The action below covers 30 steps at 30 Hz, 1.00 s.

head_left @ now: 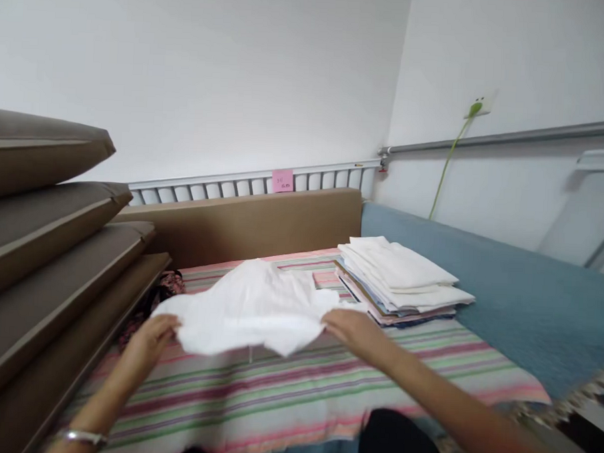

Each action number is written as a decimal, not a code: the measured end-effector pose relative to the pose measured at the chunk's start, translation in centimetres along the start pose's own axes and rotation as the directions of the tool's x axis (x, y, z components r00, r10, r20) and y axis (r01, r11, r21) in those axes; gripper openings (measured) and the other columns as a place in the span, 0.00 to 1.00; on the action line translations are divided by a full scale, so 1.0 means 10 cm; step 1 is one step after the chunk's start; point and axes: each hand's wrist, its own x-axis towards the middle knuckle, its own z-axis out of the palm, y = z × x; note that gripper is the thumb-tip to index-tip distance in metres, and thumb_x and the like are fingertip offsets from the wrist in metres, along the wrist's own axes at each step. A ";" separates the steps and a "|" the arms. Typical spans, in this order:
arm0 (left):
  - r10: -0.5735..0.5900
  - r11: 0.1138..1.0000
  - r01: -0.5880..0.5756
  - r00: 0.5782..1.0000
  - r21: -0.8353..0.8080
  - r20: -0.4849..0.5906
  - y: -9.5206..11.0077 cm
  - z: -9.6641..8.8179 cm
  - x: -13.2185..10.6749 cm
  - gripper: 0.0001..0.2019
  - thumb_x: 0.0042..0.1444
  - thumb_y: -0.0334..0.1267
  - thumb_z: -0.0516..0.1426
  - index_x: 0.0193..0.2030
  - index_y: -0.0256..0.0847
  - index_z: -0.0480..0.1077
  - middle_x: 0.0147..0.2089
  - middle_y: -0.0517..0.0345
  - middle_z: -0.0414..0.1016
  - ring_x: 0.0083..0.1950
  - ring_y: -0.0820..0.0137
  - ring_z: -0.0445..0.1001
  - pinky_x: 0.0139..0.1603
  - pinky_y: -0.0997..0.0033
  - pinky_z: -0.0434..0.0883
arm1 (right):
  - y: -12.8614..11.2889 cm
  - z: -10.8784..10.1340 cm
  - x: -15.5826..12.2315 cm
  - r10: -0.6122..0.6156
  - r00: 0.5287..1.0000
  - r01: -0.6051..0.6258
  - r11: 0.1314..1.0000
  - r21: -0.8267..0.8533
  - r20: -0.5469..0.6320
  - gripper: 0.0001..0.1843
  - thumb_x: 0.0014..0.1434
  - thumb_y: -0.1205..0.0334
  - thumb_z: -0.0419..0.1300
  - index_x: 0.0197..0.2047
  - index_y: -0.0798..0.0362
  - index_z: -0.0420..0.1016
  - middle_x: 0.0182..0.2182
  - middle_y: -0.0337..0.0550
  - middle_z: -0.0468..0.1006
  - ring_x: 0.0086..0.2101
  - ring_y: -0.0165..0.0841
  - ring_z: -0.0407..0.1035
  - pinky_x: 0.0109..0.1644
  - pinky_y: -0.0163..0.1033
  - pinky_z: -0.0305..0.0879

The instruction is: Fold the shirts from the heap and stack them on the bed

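Note:
A white cloth garment [253, 308] is stretched between my two hands above a striped sheet [275, 392]; its exact kind is unclear. My left hand [156, 333] pinches its near left edge. On the other side, my right hand [348, 325] grips the near right edge, fingers closed on the fabric. The garment's far part billows up a little and its near edge hangs loose. To the right of it lies a stack of folded clothes [404, 278], white on top with pink, blue and brown layers beneath.
Several brown cushions [45, 262] are piled at the left, with dark floral fabric [172, 283] beside them. A brown backrest [262, 221] and a white radiator [208, 189] stand behind. Blue upholstery [504, 282] borders the right. A green cord [447, 166] hangs from a wall socket.

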 end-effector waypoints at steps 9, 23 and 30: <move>-0.405 0.891 0.429 0.900 -0.152 0.164 -0.97 0.75 -1.36 0.05 0.32 0.43 0.61 0.22 0.54 0.74 0.34 0.54 0.78 0.46 0.48 0.72 0.63 0.48 0.60 | -0.30 1.38 -0.84 0.220 0.957 -0.225 0.974 0.004 0.189 0.11 0.61 0.61 0.50 0.34 0.50 0.74 0.33 0.40 0.77 0.37 0.34 0.69 0.40 0.37 0.57; -0.889 0.145 0.749 0.386 -0.646 0.248 -0.50 0.78 -1.58 0.05 0.52 0.39 0.55 0.30 0.41 0.69 0.31 0.50 0.77 0.35 0.64 0.77 0.46 0.62 0.74 | 0.72 1.40 -0.83 0.824 0.546 -0.837 0.530 0.137 0.148 0.22 0.53 0.49 0.54 0.44 0.56 0.74 0.42 0.53 0.77 0.43 0.42 0.71 0.43 0.41 0.63; -0.918 0.119 0.667 0.357 -0.735 0.174 -0.40 1.01 -1.36 0.04 0.48 0.33 0.58 0.28 0.39 0.66 0.25 0.55 0.74 0.25 0.68 0.74 0.29 0.67 0.73 | 0.78 1.47 -0.92 0.772 0.616 -0.782 0.575 0.242 0.157 0.15 0.55 0.57 0.51 0.37 0.54 0.76 0.37 0.49 0.79 0.38 0.39 0.73 0.39 0.38 0.66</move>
